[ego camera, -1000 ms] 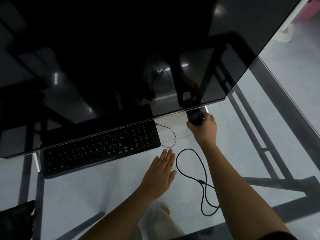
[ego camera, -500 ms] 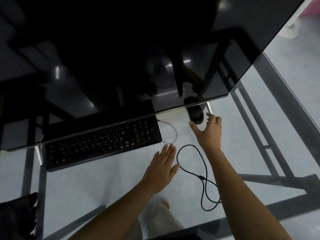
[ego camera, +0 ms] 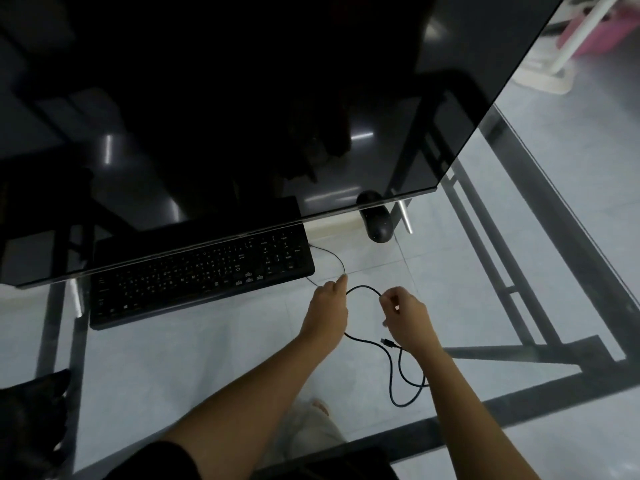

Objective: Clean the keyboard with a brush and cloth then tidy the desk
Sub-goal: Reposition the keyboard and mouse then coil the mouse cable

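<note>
A black keyboard (ego camera: 194, 275) lies on the glass desk (ego camera: 485, 271), partly under a raised black glass shelf (ego camera: 242, 98). A black mouse (ego camera: 378, 223) sits at the shelf's right corner. A loose black cable (ego camera: 393, 368) loops on the glass right of the keyboard. My left hand (ego camera: 327, 310) pinches the cable at the left end of its top arc, beside the thin keyboard cord (ego camera: 334, 258). My right hand (ego camera: 405, 315) pinches the same arc on its right side. The cable's plug (ego camera: 388, 342) lies just below my right wrist. No brush or cloth is in sight.
The desk's dark metal frame (ego camera: 512, 292) shows through the glass at right and front. A dark chair edge (ego camera: 31, 410) sits at lower left. A pink bin (ego camera: 595, 32) and white stand are on the floor at upper right.
My right hand let go of the mouse, left by the shelf corner, and came back to the cable. My left hand closed from flat and open onto the cable's loop.
</note>
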